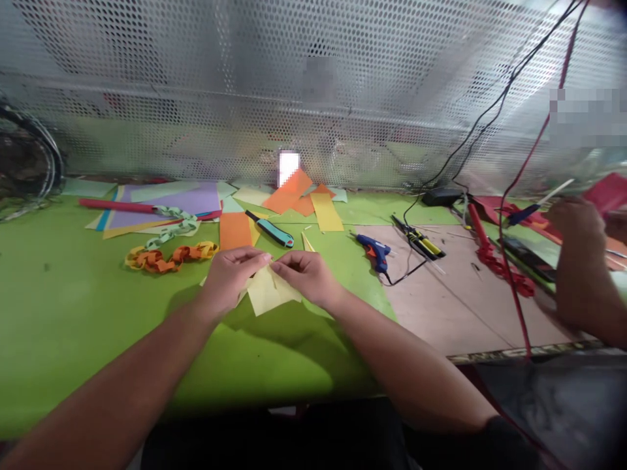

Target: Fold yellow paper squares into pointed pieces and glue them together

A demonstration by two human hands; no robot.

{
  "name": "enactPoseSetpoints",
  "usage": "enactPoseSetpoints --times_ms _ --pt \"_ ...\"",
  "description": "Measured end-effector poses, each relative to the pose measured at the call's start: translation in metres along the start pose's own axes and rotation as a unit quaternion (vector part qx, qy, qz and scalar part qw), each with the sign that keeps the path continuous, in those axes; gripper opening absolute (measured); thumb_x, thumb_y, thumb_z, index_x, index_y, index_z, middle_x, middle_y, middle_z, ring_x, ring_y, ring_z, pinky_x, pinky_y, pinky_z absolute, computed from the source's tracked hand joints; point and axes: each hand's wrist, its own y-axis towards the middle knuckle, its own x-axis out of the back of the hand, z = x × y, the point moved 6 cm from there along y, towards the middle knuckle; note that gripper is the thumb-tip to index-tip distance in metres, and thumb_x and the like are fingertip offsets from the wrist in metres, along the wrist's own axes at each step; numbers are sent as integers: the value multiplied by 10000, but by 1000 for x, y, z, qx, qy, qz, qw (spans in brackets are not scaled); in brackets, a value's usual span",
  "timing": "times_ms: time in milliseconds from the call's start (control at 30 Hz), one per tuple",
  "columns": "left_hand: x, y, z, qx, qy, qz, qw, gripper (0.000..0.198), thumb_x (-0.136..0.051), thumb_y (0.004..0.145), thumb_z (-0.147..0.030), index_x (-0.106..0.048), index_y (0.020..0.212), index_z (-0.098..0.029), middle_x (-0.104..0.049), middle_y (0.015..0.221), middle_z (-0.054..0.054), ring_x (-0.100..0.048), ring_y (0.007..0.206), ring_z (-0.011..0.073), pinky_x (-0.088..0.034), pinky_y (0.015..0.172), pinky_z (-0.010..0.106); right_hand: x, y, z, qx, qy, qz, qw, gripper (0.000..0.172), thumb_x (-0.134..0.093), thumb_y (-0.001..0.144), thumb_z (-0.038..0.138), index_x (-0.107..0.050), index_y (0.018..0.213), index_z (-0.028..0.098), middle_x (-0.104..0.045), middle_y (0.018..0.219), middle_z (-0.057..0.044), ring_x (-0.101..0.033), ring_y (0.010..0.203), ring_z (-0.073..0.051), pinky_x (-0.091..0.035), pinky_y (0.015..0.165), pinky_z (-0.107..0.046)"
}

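Observation:
Pale yellow paper (267, 295) hangs from my fingertips above the green tabletop (122, 339). My left hand (232, 277) pinches its upper edge between thumb and finger. Close beside it, my right hand (306, 274) pinches the same paper, so the two thumbs almost meet. What exactly lies between the fingertips is too small to tell. Just beyond my hands lies a teal utility knife (274, 232). Orange paper (232, 230) rests behind my left hand, and a thin yellow paper piece (307, 240) lies behind my right.
A twisted orange and yellow paper chain (169, 258) lies left, near purple sheets (191, 196). To the right are a blue glue gun (375, 251) with a cord, and a yellow-black tool (424, 241). Another person's hand (580, 225) works at far right; a red cable (514, 274) hangs there.

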Motion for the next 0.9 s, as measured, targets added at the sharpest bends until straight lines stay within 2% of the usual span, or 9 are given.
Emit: enactPoseSetpoints --times_ms 100,167,300,367,467,533,700,900 --pt "12 7 -5 -1 -76 -62 995 301 -957 680 -420 -824 808 -183 -758 757 40 -693 711 166 -584 684 284 2 -1 -4 -24 7 -1 1000 377 -791 834 542 -749 828 167 -684 710 -18 -533 581 -109 -402 519 -251" --pt "20 11 -10 -20 -70 -80 994 334 -955 687 -446 -829 841 -178 -764 772 48 -708 726 169 -610 723 303 3 -2 -5 -31 10 -5 999 383 -796 829 548 -753 837 167 -688 720 -20 -537 586 -111 -413 532 -257" --pt "10 6 -5 23 32 58 998 447 -890 767 -548 -846 1003 -171 -821 927 111 -749 771 214 -603 721 332 10 1 -3 -24 1 -29 999 392 -791 833 559 -749 851 169 -683 749 -21 -535 613 -115 -419 556 -266" --pt "6 0 -4 20 102 91 990 451 -885 776 -552 -848 1036 -186 -832 979 112 -756 815 228 -584 736 327 13 3 -1 -15 -7 -43 999 394 -788 835 560 -735 828 169 -655 727 -10 -505 604 -109 -394 547 -264" --pt "2 -5 -7 -18 171 75 982 396 -901 765 -525 -850 995 -206 -835 990 87 -750 861 226 -556 759 310 14 4 1 -3 -5 -47 999 396 -790 836 561 -722 811 171 -604 686 12 -443 578 -97 -340 525 -265" --pt "0 -6 -9 -30 173 68 982 375 -895 772 -521 -844 974 -209 -829 973 79 -745 862 223 -550 759 308 13 3 2 -1 7 -45 999 402 -793 837 569 -724 824 173 -599 690 14 -434 580 -97 -334 528 -268" --pt "-3 -8 -12 -49 182 61 980 344 -879 790 -498 -831 953 -199 -818 924 73 -726 803 208 -540 709 296 9 2 -2 6 14 -38 999 412 -814 817 578 -734 865 177 -675 781 -23 -512 644 -120 -386 568 -276" --pt "-7 -13 -15 -88 226 64 968 282 -845 821 -462 -828 951 -212 -816 884 59 -726 778 214 -544 693 296 9 0 1 54 -56 -78 994 280 -739 893 448 -685 816 184 -668 737 -28 -539 630 -134 -425 587 -291"
